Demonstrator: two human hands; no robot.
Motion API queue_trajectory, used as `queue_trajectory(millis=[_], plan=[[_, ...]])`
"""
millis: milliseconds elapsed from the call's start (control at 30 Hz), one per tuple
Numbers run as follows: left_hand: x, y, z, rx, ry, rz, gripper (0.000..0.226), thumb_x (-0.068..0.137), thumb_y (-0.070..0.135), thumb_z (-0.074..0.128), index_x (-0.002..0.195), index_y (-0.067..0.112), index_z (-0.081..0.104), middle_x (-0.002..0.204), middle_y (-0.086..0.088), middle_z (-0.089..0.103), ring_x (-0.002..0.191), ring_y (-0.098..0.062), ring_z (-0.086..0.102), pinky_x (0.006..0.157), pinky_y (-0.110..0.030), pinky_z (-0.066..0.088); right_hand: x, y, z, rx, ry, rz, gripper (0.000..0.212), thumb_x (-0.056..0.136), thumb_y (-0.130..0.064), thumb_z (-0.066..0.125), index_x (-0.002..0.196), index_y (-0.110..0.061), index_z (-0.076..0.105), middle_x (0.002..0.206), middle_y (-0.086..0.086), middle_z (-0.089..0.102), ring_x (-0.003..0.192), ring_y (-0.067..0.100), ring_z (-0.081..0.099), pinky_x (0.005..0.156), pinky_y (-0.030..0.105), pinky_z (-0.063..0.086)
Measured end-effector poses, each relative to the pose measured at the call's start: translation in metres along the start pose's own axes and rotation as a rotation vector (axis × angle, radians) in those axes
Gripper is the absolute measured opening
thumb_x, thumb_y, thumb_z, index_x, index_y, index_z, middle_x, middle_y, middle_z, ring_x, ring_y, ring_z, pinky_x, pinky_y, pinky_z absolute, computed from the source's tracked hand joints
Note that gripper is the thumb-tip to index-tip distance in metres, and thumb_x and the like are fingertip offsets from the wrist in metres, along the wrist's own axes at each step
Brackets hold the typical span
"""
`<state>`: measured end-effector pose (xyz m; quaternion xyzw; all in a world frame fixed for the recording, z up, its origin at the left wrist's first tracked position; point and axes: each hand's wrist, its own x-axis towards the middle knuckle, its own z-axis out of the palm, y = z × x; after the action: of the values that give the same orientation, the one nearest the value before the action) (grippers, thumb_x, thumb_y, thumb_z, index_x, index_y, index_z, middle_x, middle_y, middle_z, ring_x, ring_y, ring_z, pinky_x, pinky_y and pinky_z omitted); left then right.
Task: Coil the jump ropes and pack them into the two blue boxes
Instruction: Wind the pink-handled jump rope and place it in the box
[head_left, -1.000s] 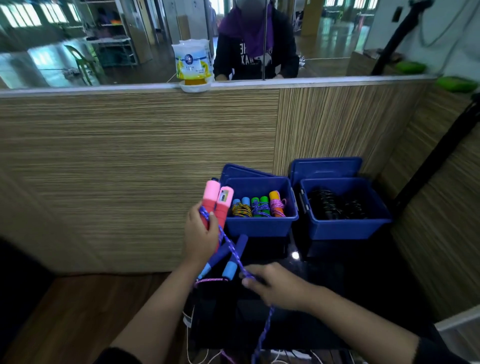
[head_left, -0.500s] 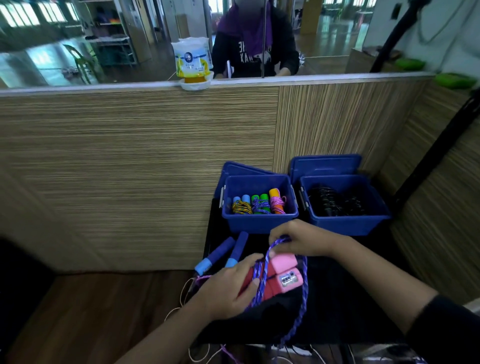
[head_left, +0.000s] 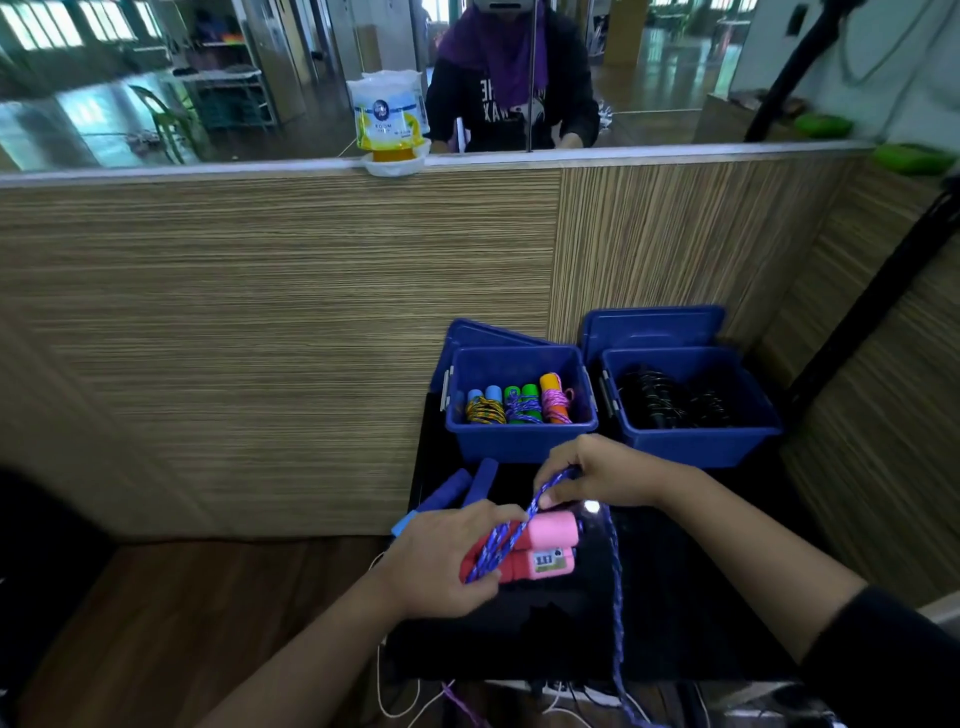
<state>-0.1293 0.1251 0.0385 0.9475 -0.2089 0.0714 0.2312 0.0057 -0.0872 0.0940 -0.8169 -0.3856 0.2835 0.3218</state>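
Observation:
My left hand (head_left: 447, 558) grips the two pink handles (head_left: 545, 551) of a jump rope, lying sideways over the black table (head_left: 675, 623). My right hand (head_left: 597, 475) pinches the blue-purple rope (head_left: 511, 535) just above the handles and holds a turn of it across them. The rope's tail hangs down off the front edge. Behind stand two blue boxes: the left box (head_left: 519, 441) holds three coiled ropes with coloured handles, the right box (head_left: 696, 447) holds dark coiled ropes.
Another rope's two blue handles (head_left: 457, 491) lie on the table left of my hands. Box lids (head_left: 649, 327) lean on the wooden partition behind. White cables (head_left: 405, 696) hang below the front edge. A person sits beyond the partition.
The pink handles came down from upright beside the left box to lie sideways on the table. My right hand moved up from the low rope and now holds a turn over the handles.

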Motion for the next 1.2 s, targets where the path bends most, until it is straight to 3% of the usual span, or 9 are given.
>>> queue_trajectory(millis=[100,233,300,433,667,800,867,1000,1200], plan=[[0.000,-0.001,0.003,-0.037,0.050,-0.018,0.060,0.071,0.038,0.065,0.127,0.039,0.043,0.105,0.016,0.062,0.086,-0.004,0.060,0.085,0.004,0.024,0.003,0.003,0.004,-0.056,0.027,-0.036,0.016,0.083,-0.025,0.071,0.098,-0.020,0.074,0.083,-0.019,0.062,0.081,-0.008,0.059,0.071,0.009,0.042],[0.000,0.006,0.003,-0.217,0.146,-0.048,0.055,0.071,0.033,0.065,0.123,0.038,0.048,0.104,0.017,0.064,0.085,-0.001,0.062,0.081,-0.007,0.041,0.003,0.021,0.011,0.214,0.089,0.036,0.007,0.084,-0.026,0.069,0.088,-0.026,0.076,0.089,0.011,0.071,0.075,0.022,0.061,0.068,0.042,0.048],[0.004,0.008,0.000,-0.308,0.220,-0.098,0.050,0.072,0.031,0.063,0.120,0.038,0.050,0.105,0.018,0.063,0.086,-0.002,0.062,0.078,-0.016,0.047,0.006,0.032,0.025,0.425,0.144,0.065,0.017,0.085,-0.007,0.065,0.087,-0.020,0.076,0.090,0.024,0.070,0.076,0.022,0.058,0.070,0.040,0.043],[0.015,-0.003,-0.004,-0.374,0.371,-0.165,0.037,0.077,0.029,0.060,0.114,0.034,0.055,0.103,0.020,0.062,0.090,-0.001,0.061,0.080,-0.019,0.046,0.009,0.031,0.055,0.704,0.310,0.187,0.033,0.090,0.010,0.046,0.073,-0.009,0.067,0.056,0.001,0.064,0.046,0.009,0.055,0.057,0.025,0.044],[0.043,-0.027,-0.005,-0.366,0.681,-0.538,0.040,0.086,0.045,0.046,0.119,0.024,0.058,0.111,0.006,0.066,0.100,-0.014,0.062,0.085,-0.028,0.046,0.001,0.007,0.095,0.479,0.074,0.152,0.031,0.101,-0.027,0.042,0.093,-0.006,0.062,0.050,-0.006,0.052,0.042,0.008,0.054,0.047,0.020,0.042],[0.047,-0.038,0.002,-0.061,0.506,-0.724,0.045,0.089,0.055,0.038,0.118,0.027,0.057,0.103,-0.004,0.064,0.095,-0.030,0.062,0.073,-0.040,0.049,0.003,-0.019,0.094,-0.171,0.009,-0.084,0.023,0.096,-0.029,0.047,0.086,-0.009,0.053,0.067,0.007,0.062,0.065,0.028,0.062,0.065,0.033,0.046],[0.043,-0.037,0.012,0.062,0.310,-0.670,0.045,0.092,0.055,0.038,0.124,0.030,0.056,0.104,-0.005,0.061,0.095,-0.031,0.062,0.072,-0.038,0.049,0.007,-0.030,0.082,-0.410,0.020,-0.154,0.020,0.094,-0.030,0.047,0.087,-0.012,0.055,0.089,0.017,0.064,0.084,0.037,0.060,0.072,0.039,0.047],[0.025,-0.024,0.037,0.106,0.133,-0.299,0.043,0.083,0.049,0.036,0.118,0.034,0.054,0.091,-0.002,0.064,0.076,-0.028,0.066,0.057,-0.033,0.050,0.013,-0.032,0.037,-0.617,0.129,-0.166,0.024,0.091,-0.033,0.049,0.111,-0.026,0.062,0.112,0.002,0.065,0.104,0.025,0.058,0.082,0.036,0.048],[0.006,-0.014,0.026,-0.155,0.175,-0.112,0.044,0.093,0.055,0.048,0.126,0.029,0.060,0.100,0.017,0.064,0.090,0.003,0.060,0.079,-0.006,0.040,0.012,0.009,-0.001,-0.155,0.077,-0.041,0.013,0.084,-0.026,0.070,0.096,-0.022,0.073,0.094,-0.011,0.064,0.089,0.001,0.059,0.083,0.023,0.047]])
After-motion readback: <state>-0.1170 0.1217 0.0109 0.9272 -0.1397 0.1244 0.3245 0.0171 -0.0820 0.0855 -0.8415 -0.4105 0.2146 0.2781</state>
